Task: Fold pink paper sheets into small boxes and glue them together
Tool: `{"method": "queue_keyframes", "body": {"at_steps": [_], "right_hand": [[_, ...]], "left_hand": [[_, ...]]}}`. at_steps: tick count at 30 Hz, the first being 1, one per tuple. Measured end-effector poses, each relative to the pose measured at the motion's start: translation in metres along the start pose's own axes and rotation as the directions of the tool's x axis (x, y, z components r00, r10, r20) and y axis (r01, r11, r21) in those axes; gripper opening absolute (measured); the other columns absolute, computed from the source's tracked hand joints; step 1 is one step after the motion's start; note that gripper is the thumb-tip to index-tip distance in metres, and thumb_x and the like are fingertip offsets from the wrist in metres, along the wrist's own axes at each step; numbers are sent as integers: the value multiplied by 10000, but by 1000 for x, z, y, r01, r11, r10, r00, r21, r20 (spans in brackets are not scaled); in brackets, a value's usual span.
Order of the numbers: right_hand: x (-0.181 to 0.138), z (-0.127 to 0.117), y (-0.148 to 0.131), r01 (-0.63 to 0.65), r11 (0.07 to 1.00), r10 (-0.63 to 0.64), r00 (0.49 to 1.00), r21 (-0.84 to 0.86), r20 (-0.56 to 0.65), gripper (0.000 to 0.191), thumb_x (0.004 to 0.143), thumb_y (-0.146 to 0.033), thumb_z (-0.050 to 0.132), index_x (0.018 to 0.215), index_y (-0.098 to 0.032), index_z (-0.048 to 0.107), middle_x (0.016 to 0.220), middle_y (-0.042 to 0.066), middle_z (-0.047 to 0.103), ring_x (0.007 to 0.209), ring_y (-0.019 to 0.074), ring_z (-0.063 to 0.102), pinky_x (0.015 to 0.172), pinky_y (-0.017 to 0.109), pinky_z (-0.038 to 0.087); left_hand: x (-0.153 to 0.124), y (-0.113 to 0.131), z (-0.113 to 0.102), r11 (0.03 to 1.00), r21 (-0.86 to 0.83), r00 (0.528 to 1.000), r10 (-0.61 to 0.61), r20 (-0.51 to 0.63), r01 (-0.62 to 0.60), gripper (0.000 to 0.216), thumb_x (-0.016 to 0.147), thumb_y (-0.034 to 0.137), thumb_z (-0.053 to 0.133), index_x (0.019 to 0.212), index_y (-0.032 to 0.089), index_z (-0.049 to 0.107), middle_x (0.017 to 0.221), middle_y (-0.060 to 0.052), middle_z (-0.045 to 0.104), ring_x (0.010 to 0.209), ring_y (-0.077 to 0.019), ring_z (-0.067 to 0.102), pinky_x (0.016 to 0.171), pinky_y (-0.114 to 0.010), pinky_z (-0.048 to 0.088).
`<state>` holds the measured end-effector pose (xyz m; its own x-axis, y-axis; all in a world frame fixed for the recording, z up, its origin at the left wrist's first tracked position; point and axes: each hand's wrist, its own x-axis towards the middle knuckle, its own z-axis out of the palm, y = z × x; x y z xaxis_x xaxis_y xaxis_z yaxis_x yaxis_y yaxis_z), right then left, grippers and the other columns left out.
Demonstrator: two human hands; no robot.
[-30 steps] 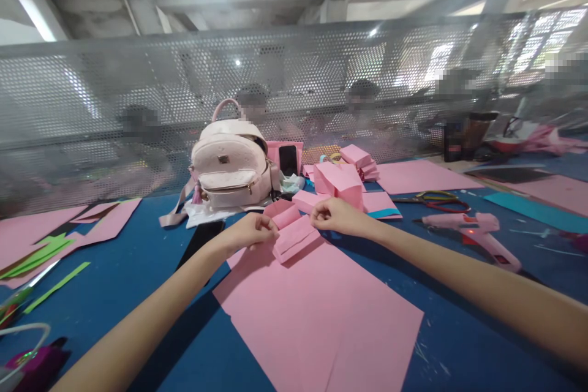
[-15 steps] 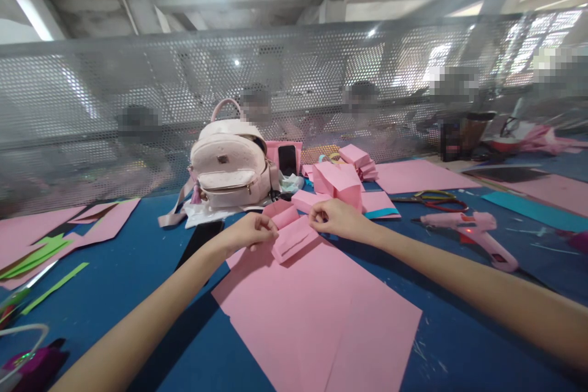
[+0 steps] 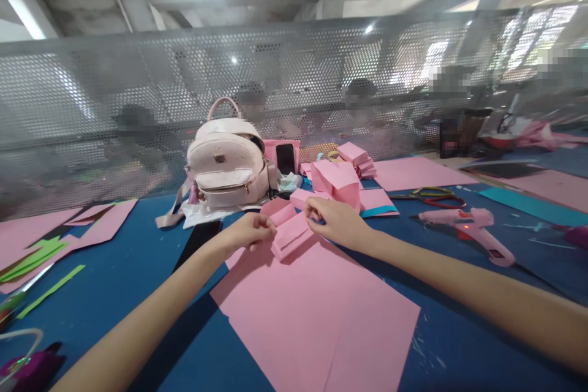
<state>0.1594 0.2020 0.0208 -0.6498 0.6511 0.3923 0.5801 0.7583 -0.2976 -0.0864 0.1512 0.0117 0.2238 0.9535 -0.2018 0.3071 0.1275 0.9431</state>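
A folded pink paper piece (image 3: 289,234) lies on the far end of a large pink sheet (image 3: 316,312) spread on the blue table (image 3: 124,282). My left hand (image 3: 250,231) is closed and pinches the left edge of the folded piece. From the right, my right hand (image 3: 333,222) has its fingers curled onto the upper right edge of the same piece. Both forearms reach in from the near side.
Behind stand a pale pink backpack (image 3: 227,165), a phone (image 3: 287,158) and a pile of folded pink boxes (image 3: 342,180). A pink glue gun (image 3: 466,226) and scissors (image 3: 429,197) lie to the right. Pink and green scraps (image 3: 50,245) lie at left. People sit behind a perforated metal screen (image 3: 294,86).
My right hand has slid slightly left along the folded piece. The left hand stays in place. The view has shifted a little.
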Motion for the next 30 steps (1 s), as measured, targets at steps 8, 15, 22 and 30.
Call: {"method": "queue_keyframes", "body": {"at_steps": [8, 15, 22, 30], "right_hand": [[-21, 0, 3, 301, 954, -301, 952, -7, -51, 291, 978, -252, 438, 1224, -191, 581, 1244, 112, 640, 1183, 268, 544, 1019, 432, 421], [-35, 16, 27, 357, 928, -352, 934, -101, 68, 618, 1015, -370, 422, 1569, -192, 214, 1585, 103, 356, 1470, 242, 284, 1184, 477, 281], [-39, 22, 27, 447, 890, -443, 894, -89, 64, 637, 1022, -470, 396, 1576, -204, 227, 1574, 95, 383, 1478, 253, 261, 1194, 467, 260], [-46, 23, 35, 394, 919, -392, 912, 9, 118, 687, 1015, -534, 391, 1592, -255, 145, 1602, 55, 328, 1496, 257, 225, 1216, 470, 229]], "left_hand": [[-1, 5, 13, 986, -160, 996, 28, -84, -42, 368, 708, 432, 755, 750, 177, 493, 503, 100, 477, 310, -38, 446, 357, -144, 200], [-2, -2, 58, 954, -260, 964, 80, -254, -148, 411, 791, 514, 672, 878, 224, 393, 493, 103, 507, 467, -182, 690, 384, -157, 266], [-12, -22, 88, 945, -279, 938, 70, -339, -171, 512, 859, 610, 564, 1102, 174, 448, 434, 32, 601, 371, -180, 626, 359, -189, 224], [-15, -26, 94, 955, -275, 954, 21, -301, -108, 548, 826, 699, 542, 1029, 195, 468, 333, 55, 533, 270, -167, 534, 322, -195, 189]]}}
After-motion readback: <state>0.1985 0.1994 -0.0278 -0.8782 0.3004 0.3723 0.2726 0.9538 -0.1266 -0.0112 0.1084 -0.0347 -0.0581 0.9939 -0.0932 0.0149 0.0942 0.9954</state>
